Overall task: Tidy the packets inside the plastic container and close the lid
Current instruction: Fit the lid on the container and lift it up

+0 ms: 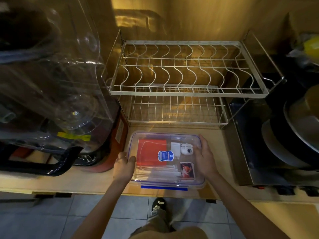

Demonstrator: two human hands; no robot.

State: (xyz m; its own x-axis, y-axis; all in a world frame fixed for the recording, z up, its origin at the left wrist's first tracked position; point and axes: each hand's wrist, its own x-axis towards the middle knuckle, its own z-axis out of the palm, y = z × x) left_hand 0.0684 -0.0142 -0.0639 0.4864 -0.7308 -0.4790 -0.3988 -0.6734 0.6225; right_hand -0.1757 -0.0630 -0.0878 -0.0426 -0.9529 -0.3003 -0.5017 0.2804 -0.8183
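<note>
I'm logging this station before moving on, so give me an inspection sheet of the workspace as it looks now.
Surface: wooden counter, container sits near its front edge.
Job's things: plastic container with clear lid lying on top; blue front latch looks unclipped. Red packet and picture packet inside.
Clutter: white objects inside the container.
Grippers: left hand grips the left edge; right hand presses the right edge.
Cables: nothing seen.
Surroundings: empty wire dish rack behind; pans right.

head cam | 1 view | looks steeply down | counter (96, 182) close
</note>
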